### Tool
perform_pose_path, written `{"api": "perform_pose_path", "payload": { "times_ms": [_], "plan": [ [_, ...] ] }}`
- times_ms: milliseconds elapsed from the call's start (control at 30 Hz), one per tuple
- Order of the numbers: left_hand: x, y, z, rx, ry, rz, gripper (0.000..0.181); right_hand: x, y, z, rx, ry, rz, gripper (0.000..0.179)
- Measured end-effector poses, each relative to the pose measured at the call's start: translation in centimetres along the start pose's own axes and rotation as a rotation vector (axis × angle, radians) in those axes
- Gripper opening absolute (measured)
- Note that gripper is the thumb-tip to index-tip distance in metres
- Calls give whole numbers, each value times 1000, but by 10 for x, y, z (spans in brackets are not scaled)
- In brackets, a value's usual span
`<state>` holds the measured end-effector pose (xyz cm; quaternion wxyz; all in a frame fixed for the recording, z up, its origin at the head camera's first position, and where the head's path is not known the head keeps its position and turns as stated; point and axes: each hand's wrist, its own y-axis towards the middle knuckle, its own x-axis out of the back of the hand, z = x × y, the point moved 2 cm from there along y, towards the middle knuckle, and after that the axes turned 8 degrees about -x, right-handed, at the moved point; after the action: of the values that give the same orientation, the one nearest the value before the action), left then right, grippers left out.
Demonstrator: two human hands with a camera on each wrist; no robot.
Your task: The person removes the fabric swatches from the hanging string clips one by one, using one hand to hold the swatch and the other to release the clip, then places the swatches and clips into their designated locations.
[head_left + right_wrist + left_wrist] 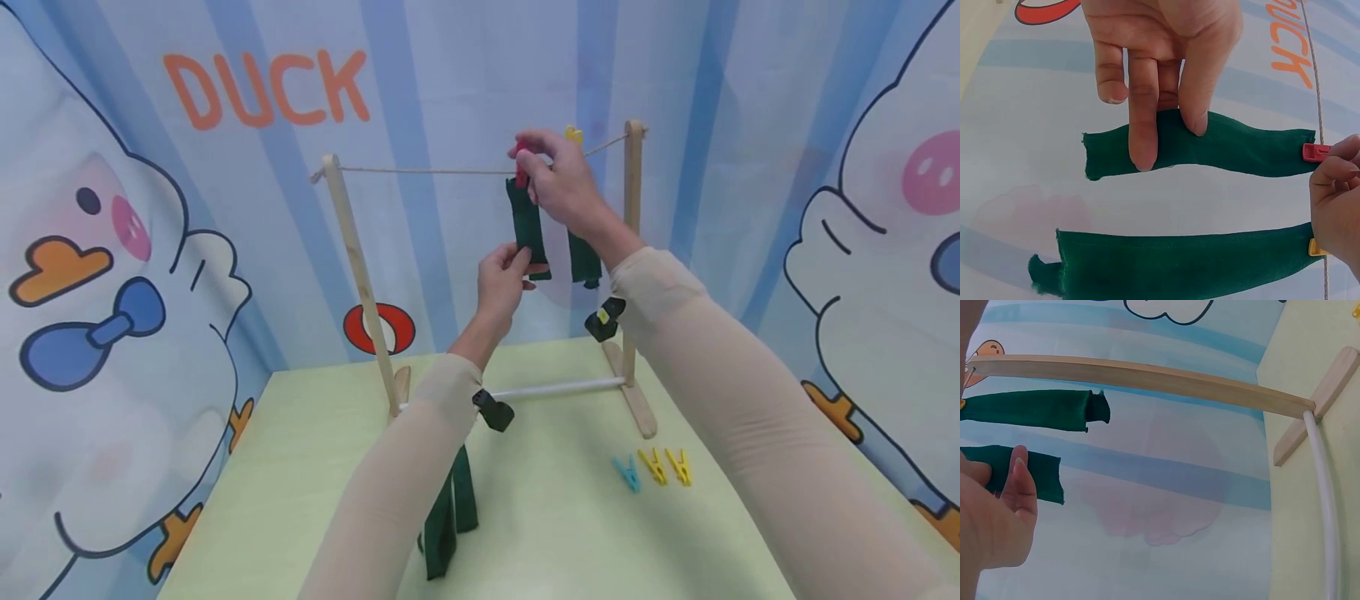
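Observation:
My right hand (564, 183) pinches a red clothespin (521, 164) at the cord (435, 172). Below that clothespin hangs a dark green cloth strip (527, 218), its top edge at the cord. Lower down, the thumb and fingers of my left hand (501, 279) hold the same strip near its bottom end; one finger lies straight across it in the right wrist view. Beside it, to the right, a second green strip (1179, 262) hangs from the cord by a yellow clothespin (1317, 247). My right hand partly hides this strip's top in the head view.
Wooden posts (633, 250) hold up the cord, and a white bar (562, 388) joins them low down. More green cloth strips (441, 533) lie on the table beside my left forearm. A blue clothespin (627, 474) and two yellow clothespins (652, 467) lie at the right.

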<state>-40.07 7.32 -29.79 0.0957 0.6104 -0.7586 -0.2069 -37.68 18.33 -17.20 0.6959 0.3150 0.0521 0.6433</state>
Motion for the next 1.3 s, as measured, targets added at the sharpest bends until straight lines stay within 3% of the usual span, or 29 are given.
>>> {"api": "perform_pose_path", "payload": {
  "times_ms": [433, 800, 1300],
  "plan": [
    [-2, -2, -2, -13, -18, 19, 24, 6, -2, 2, -5, -12, -52, 29],
    [0, -4, -13, -62, -1, 41, 25, 8, -1, 4, -49, 70, -172, 20],
    [3, -10, -17, -65, 32, 40, 22, 6, 0, 19, -64, 97, -206, 21]
  ]
}}
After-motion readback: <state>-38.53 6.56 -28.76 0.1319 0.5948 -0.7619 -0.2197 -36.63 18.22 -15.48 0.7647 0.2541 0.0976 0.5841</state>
